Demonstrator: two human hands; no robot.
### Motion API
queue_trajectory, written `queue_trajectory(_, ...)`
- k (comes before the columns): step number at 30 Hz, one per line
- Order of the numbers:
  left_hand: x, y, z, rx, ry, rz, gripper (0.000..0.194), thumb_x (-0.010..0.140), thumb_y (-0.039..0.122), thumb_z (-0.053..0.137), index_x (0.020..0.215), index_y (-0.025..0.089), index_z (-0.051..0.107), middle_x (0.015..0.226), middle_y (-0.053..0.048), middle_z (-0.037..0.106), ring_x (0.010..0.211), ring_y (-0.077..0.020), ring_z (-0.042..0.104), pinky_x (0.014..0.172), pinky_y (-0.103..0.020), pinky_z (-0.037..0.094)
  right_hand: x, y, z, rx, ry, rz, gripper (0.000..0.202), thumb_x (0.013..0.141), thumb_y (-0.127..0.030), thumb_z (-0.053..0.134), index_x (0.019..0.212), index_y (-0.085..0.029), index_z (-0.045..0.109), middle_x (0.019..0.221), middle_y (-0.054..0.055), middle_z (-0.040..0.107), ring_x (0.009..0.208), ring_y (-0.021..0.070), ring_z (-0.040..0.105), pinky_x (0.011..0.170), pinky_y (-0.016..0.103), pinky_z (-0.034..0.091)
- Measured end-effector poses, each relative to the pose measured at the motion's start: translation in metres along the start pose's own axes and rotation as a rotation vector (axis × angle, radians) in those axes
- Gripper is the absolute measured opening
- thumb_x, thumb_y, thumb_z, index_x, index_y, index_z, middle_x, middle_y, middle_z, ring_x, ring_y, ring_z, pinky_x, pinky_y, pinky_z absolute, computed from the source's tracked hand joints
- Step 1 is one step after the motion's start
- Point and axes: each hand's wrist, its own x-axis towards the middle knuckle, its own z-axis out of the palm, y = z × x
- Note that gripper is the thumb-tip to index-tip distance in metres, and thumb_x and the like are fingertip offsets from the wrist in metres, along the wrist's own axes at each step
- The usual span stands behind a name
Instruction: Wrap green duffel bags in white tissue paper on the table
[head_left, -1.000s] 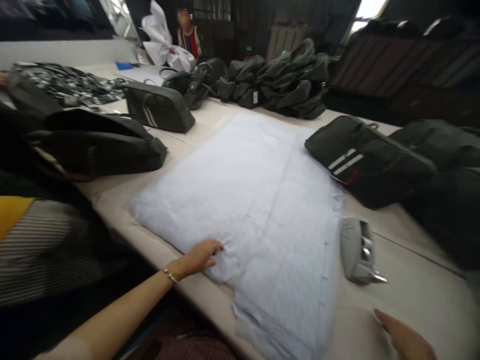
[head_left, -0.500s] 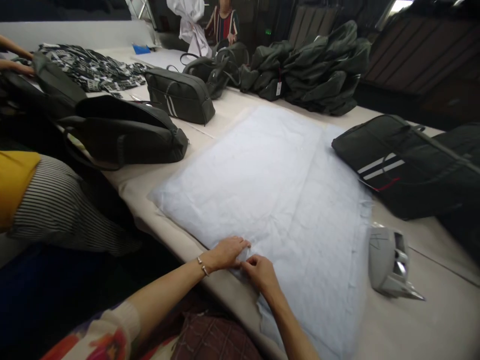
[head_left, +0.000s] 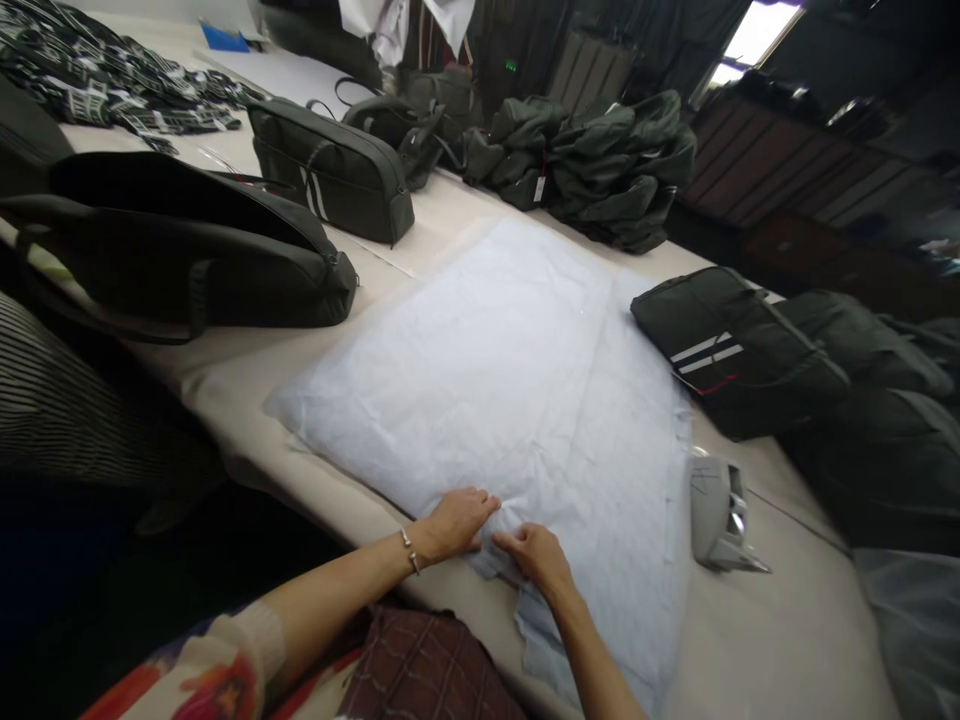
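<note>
A stack of thin, whitish translucent plastic bags lies flat across the table, with a wrinkled near edge. At that edge my left hand pinches the thin plastic, its fingers bunched and a small crease rising beside them. Just to its right, my right hand grips the same edge between thumb and curled fingers. The two hands are a short gap apart. A grey tape dispenser with a pointed metal end sits on the table right of the stack.
Dark green bags surround the stack: an open one at left, a striped one behind it, another striped one at right. A heap of dark green bags lies at the back. Black-and-white straps are piled far left.
The view has turned, so the bags and tape dispenser appear shifted left. My right hand has drawn slightly away from my left, and the plastic between them is now puckered.
</note>
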Motion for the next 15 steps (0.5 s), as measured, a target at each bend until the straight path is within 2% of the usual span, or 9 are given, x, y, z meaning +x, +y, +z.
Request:
queue_trajectory(2, 0.001, -0.002, 0.002, -0.009, -0.012, -0.003, 0.059, 0.073, 0.025, 0.082, 0.122, 0.022, 0.049, 0.117, -0.008, 0.062, 0.107, -0.0267, 0.06, 0.09, -0.035, 0.049, -0.002, 0.002, 0.005, 0.036, 0.026, 0.017, 0.036, 0.075, -0.056, 0.065, 0.065, -0.022, 0.064, 0.073, 0.01, 0.072, 0.074, 0.0258, 0.069, 0.063, 0.031, 0.044)
queue_trajectory(5, 0.002, -0.002, 0.003, -0.011, -0.023, -0.01, 0.056, 0.073, 0.023, 0.08, 0.121, 0.022, 0.051, 0.117, -0.007, 0.062, 0.108, -0.0266, 0.06, 0.09, -0.035, 0.05, -0.006, 0.003, 0.01, 0.131, 0.098, 0.023, 0.033, 0.064, -0.05, 0.075, 0.06, -0.022, 0.061, 0.071, 0.009, 0.071, 0.075, 0.0266, 0.068, 0.063, 0.031, 0.044)
queue_trajectory(7, 0.002, -0.002, 0.004, -0.007, -0.021, -0.017, 0.057, 0.072, 0.019, 0.078, 0.122, 0.021, 0.052, 0.116, -0.008, 0.063, 0.107, -0.0275, 0.061, 0.091, -0.036, 0.05, -0.008, 0.016, 0.002, 0.242, 0.151, 0.039, 0.033, 0.062, -0.05, 0.075, 0.057, -0.022, 0.059, 0.063, 0.005, 0.068, 0.065, 0.0219, 0.065, 0.059, 0.028, 0.043)
queue_trajectory(8, 0.002, -0.003, 0.004, -0.006, -0.018, -0.018, 0.059, 0.07, 0.018, 0.078, 0.123, 0.021, 0.052, 0.116, -0.009, 0.064, 0.107, -0.0283, 0.061, 0.092, -0.037, 0.05, -0.009, 0.03, -0.007, 0.306, 0.192, 0.059, 0.034, 0.065, -0.053, 0.072, 0.058, -0.022, 0.059, 0.059, 0.002, 0.066, 0.059, 0.0193, 0.063, 0.056, 0.026, 0.043)
queue_trajectory(10, 0.004, -0.009, 0.006, -0.006, -0.01, -0.01, 0.061, 0.069, 0.017, 0.078, 0.125, 0.019, 0.052, 0.12, -0.011, 0.064, 0.111, -0.0301, 0.061, 0.095, -0.04, 0.05, -0.014, 0.074, -0.039, 0.426, 0.327, 0.129, 0.041, 0.075, -0.062, 0.054, 0.065, -0.022, 0.062, 0.06, 0.001, 0.065, 0.054, 0.0166, 0.061, 0.054, 0.025, 0.045)
queue_trajectory(12, 0.007, -0.017, 0.012, -0.026, 0.001, 0.012, 0.052, 0.077, 0.022, 0.072, 0.125, 0.021, 0.052, 0.124, -0.011, 0.064, 0.114, -0.0289, 0.061, 0.098, -0.04, 0.048, -0.021, 0.136, -0.081, 0.518, 0.522, 0.229, 0.055, 0.08, -0.068, 0.035, 0.081, -0.022, 0.064, 0.072, 0.004, 0.069, 0.063, 0.0182, 0.064, 0.057, 0.027, 0.048)
queue_trajectory(13, 0.008, -0.022, 0.015, -0.049, 0.014, 0.019, 0.045, 0.082, 0.024, 0.067, 0.124, 0.023, 0.053, 0.124, -0.009, 0.064, 0.114, -0.0273, 0.062, 0.098, -0.039, 0.048, -0.025, 0.17, -0.103, 0.55, 0.621, 0.289, 0.06, 0.078, -0.069, 0.03, 0.089, -0.021, 0.064, 0.08, 0.006, 0.071, 0.071, 0.0206, 0.066, 0.061, 0.028, 0.05)
queue_trajectory(15, 0.01, -0.029, 0.021, -0.099, 0.084, 0.004, 0.031, 0.087, 0.024, 0.057, 0.118, 0.025, 0.056, 0.116, -0.005, 0.068, 0.108, -0.024, 0.065, 0.094, -0.035, 0.05, -0.029, 0.232, -0.143, 0.602, 0.762, 0.392, 0.066, 0.07, -0.072, 0.034, 0.096, -0.019, 0.064, 0.094, 0.011, 0.072, 0.09, 0.0266, 0.066, 0.07, 0.033, 0.052)
